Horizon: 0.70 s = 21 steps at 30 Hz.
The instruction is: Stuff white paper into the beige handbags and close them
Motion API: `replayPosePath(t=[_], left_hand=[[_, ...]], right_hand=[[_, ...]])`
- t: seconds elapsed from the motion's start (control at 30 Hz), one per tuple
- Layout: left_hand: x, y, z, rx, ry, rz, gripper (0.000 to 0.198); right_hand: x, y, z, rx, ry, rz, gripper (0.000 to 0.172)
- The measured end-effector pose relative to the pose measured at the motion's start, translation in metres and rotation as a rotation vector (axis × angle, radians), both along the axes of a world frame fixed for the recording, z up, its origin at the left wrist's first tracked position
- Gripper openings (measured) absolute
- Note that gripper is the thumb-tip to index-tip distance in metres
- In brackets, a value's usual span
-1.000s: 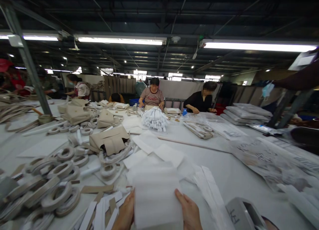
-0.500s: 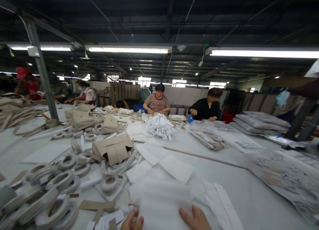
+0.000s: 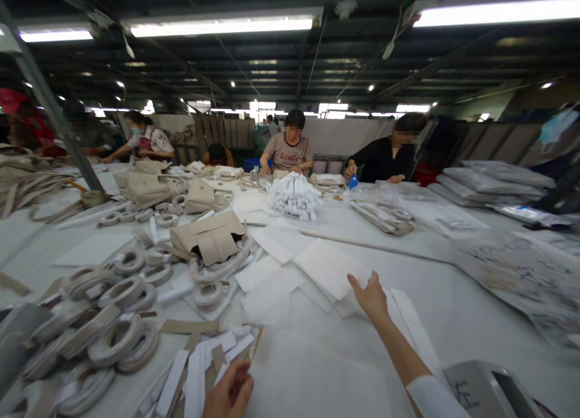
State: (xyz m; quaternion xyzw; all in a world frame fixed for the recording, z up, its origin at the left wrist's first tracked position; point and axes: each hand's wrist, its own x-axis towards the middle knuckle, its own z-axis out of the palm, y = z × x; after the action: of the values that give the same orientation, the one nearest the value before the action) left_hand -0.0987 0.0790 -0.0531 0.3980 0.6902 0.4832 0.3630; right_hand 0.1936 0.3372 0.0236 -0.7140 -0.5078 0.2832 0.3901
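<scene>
Half a second ago I had both hands on one white piece; now they're apart. My right hand (image 3: 372,296) has reached out to the right edge of the pile of white sheets (image 3: 328,264), fingers spread wide; I can't tell whether they touch it. A pale sheet (image 3: 317,376) lies flat on the pile's near side. Nearer me and left of the pile, my left hand (image 3: 229,391) sits half-curled, thumb apart, empty, beside loose strips (image 3: 194,376).
</scene>
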Motion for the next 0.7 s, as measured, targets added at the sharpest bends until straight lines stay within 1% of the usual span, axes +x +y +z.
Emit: replayPosePath(t=[0.03,0.07,0.13,0.17,0.2,0.23,0.3,0.37,0.4,0.47,0.57,0.63,0.7], left_hand=[[-0.005,-0.003,0.002,-0.008,0.002,-0.011,0.047],[-0.010,-0.005,0.003,-0.031,0.006,-0.031,0.048],[-0.018,-0.006,0.004,-0.086,0.022,-0.078,0.052],[-0.020,-0.005,0.004,-0.111,0.043,-0.095,0.055],[-0.019,-0.003,0.003,-0.126,0.076,-0.106,0.059],[-0.016,-0.001,0.002,-0.131,0.120,-0.120,0.063],[-0.006,0.004,-0.001,-0.118,0.224,-0.165,0.070],[0.004,0.008,-0.003,-0.084,0.317,-0.213,0.073],[0.009,0.011,-0.003,-0.075,0.347,-0.238,0.074],[0.014,0.014,-0.003,-0.097,0.384,-0.258,0.075],[0.016,0.018,-0.003,-0.186,0.385,-0.269,0.071],[0.014,0.018,-0.003,-0.217,0.366,-0.275,0.063],[0.012,0.018,-0.003,-0.209,0.332,-0.269,0.059]], right_hand=[[0.002,-0.010,-0.004,0.011,-0.042,0.067,0.081],[0.003,-0.024,-0.008,0.010,-0.071,0.149,0.071],[0.005,-0.060,-0.017,-0.024,-0.097,0.336,0.052],[0.005,-0.080,-0.021,-0.045,-0.121,0.430,0.047],[0.004,-0.099,-0.026,-0.063,-0.164,0.518,0.048],[0.002,-0.117,-0.031,-0.077,-0.243,0.599,0.052],[-0.003,-0.144,-0.041,-0.109,-0.435,0.682,0.064],[-0.009,-0.156,-0.051,-0.129,-0.588,0.668,0.067],[-0.011,-0.157,-0.054,-0.132,-0.628,0.645,0.066],[-0.013,-0.154,-0.060,-0.124,-0.644,0.601,0.059],[-0.012,-0.147,-0.065,-0.076,-0.530,0.570,0.035],[-0.010,-0.147,-0.066,0.022,-0.401,0.571,0.018],[-0.008,-0.153,-0.062,0.136,-0.281,0.556,0.007]])
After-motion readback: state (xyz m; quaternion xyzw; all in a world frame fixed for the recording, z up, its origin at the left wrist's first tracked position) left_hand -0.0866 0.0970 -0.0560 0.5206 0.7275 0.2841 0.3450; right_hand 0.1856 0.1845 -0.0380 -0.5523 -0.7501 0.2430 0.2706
